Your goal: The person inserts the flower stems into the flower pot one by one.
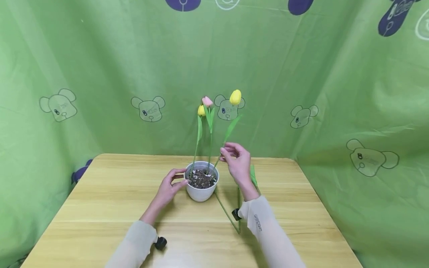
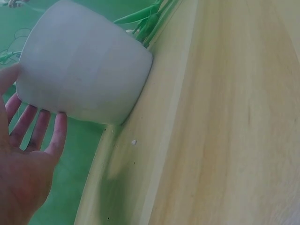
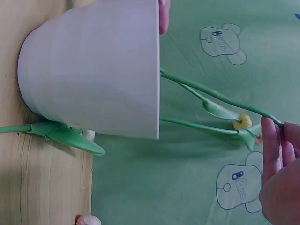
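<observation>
Standing on one bench [image 1: 110, 193]: one white pot [image 1: 200, 195], containing dark, white-flecked soil [image 1: 202, 181]. Upright in it, one yellow tulip [image 1: 201, 110] and one pink tulip [image 1: 207, 101]. Reaching into it at a slant, a second yellow tulip [image 1: 235, 97], its stem pinched by the right hand [image 1: 239, 162]. The left hand [image 1: 169, 187]: spread, fingertips against the pot's side. Loose green stems [image 1: 226, 211] beside the pot, partly hidden, count uncertain.

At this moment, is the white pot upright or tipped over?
Upright: in the head view, the pot sits base-down on the table, with soil facing up.
</observation>
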`<control>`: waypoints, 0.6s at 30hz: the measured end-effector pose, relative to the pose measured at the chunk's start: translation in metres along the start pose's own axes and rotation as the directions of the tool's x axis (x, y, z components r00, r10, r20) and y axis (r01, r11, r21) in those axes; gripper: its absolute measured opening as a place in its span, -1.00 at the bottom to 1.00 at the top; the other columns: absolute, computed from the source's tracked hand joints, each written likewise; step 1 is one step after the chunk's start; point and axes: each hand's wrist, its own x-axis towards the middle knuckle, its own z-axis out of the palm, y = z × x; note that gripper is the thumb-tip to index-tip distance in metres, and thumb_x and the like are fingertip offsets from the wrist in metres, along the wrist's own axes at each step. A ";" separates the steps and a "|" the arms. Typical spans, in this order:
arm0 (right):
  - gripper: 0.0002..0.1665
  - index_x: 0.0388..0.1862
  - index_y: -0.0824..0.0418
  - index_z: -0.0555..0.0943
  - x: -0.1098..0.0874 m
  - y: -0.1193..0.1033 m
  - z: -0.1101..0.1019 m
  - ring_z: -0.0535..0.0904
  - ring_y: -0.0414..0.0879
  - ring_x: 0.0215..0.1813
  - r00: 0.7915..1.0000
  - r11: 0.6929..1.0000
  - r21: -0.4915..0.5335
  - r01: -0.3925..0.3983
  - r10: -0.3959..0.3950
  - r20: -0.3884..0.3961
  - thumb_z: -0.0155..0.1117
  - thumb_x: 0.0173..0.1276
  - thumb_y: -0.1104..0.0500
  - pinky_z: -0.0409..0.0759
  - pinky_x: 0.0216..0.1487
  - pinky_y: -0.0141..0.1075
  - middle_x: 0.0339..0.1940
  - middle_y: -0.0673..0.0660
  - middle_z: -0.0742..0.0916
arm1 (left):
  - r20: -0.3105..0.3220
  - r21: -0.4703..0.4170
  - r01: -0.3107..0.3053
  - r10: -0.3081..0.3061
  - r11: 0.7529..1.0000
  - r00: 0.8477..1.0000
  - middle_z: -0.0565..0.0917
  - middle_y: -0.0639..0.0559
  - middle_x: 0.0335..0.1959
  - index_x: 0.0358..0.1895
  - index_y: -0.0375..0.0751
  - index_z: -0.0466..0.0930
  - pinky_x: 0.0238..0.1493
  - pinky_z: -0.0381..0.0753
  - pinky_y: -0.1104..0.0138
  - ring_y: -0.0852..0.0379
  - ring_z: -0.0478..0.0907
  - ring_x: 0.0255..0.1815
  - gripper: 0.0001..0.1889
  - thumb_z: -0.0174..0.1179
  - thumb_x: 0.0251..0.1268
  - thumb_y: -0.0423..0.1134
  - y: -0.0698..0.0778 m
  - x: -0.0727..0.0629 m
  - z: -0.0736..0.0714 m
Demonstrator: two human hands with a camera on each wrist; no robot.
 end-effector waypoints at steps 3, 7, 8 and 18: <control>-0.63 0.08 0.50 0.64 0.003 0.004 0.007 0.70 -0.20 -0.28 1.000 1.000 0.003 0.017 -0.017 -0.001 0.43 0.31 0.41 0.82 -0.21 -0.26 -0.15 0.35 0.74 | 0.000 -0.008 -0.001 0.001 1.000 1.000 0.49 -0.29 0.40 0.31 -0.37 0.49 0.23 0.66 0.38 -0.33 0.47 0.35 -0.52 0.34 0.36 -0.36 0.001 -0.001 -0.001; -0.63 0.08 0.50 0.64 0.006 0.009 0.013 0.70 -0.19 -0.28 1.000 1.000 -0.006 0.027 -0.027 -0.003 0.44 0.32 0.39 0.82 -0.21 -0.27 -0.17 0.31 0.75 | 0.009 -0.018 -0.008 0.009 1.000 1.000 0.48 -0.31 0.40 0.31 -0.38 0.48 0.22 0.66 0.39 -0.34 0.47 0.34 -0.51 0.34 0.36 -0.37 0.000 0.000 0.000; -0.63 0.08 0.50 0.64 0.006 0.010 0.014 0.69 -0.19 -0.28 1.000 1.000 -0.008 0.026 -0.026 -0.003 0.44 0.32 0.39 0.82 -0.21 -0.27 -0.17 0.30 0.75 | 0.010 -0.019 -0.008 0.008 1.000 1.000 0.48 -0.31 0.39 0.31 -0.38 0.48 0.22 0.66 0.39 -0.34 0.47 0.34 -0.51 0.34 0.36 -0.37 0.000 0.000 0.000; -0.63 0.08 0.50 0.64 0.007 0.014 0.034 0.68 -0.20 -0.27 1.000 1.000 0.007 0.014 -0.014 0.006 0.43 0.32 0.40 0.82 -0.21 -0.29 -0.13 0.40 0.74 | 0.004 -0.022 0.004 -0.004 1.000 1.000 0.49 -0.29 0.39 0.30 -0.36 0.49 0.22 0.67 0.37 -0.33 0.47 0.34 -0.51 0.35 0.36 -0.35 -0.002 0.001 -0.001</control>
